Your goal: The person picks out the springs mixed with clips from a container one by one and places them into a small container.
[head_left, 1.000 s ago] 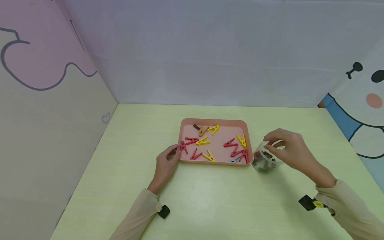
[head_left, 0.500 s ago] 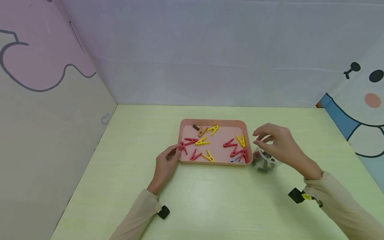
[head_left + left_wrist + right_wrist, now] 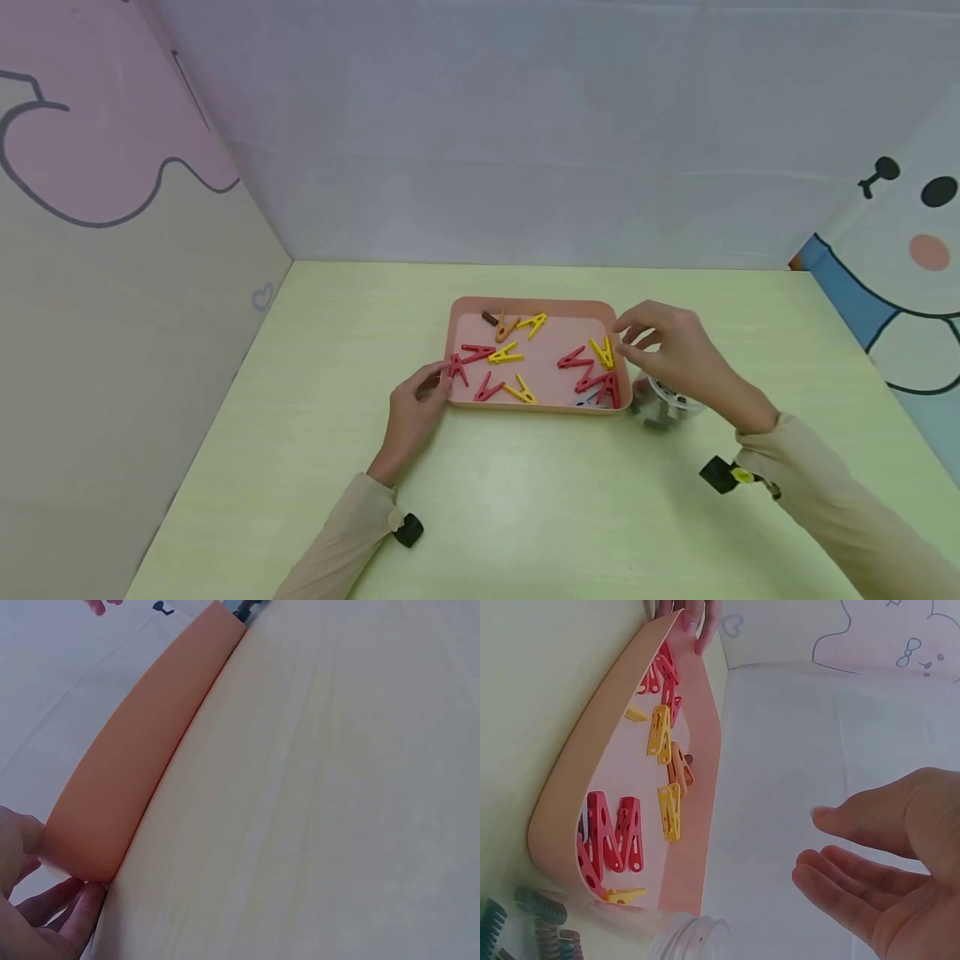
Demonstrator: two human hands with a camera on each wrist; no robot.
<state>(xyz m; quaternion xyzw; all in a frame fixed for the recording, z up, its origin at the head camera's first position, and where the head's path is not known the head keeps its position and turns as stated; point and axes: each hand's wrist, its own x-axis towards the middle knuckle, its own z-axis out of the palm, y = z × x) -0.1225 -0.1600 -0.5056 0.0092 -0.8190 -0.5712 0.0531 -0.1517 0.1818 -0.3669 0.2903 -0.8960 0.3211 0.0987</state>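
A shallow pink tray [image 3: 543, 312] holds several small plastic clips: red clips [image 3: 575, 358], yellow clips [image 3: 521, 388], an orange clip [image 3: 506, 327] and a grey one partly hidden. My left hand [image 3: 417, 414] grips the tray's near left side, with thumb and fingers on its wall in the left wrist view. Above the tray's right edge hovers my right hand [image 3: 671, 346], thumb and fingers apart with nothing between them in the right wrist view. Beneath it, a clear jar [image 3: 662, 408] stands close to the tray's right side, partly covered by the hand.
Several dark ribbed pieces [image 3: 547, 930] lie inside the jar. A small dark brown piece [image 3: 490, 318] is at the tray's back left. Everything stands on a pale wooden table [image 3: 525, 500], with a white wall [image 3: 510, 167] behind and printed panels at both sides.
My right hand has moved left, from over the jar's mouth to above the tray's right edge. The left hand, the tray and the clips have stayed in place.
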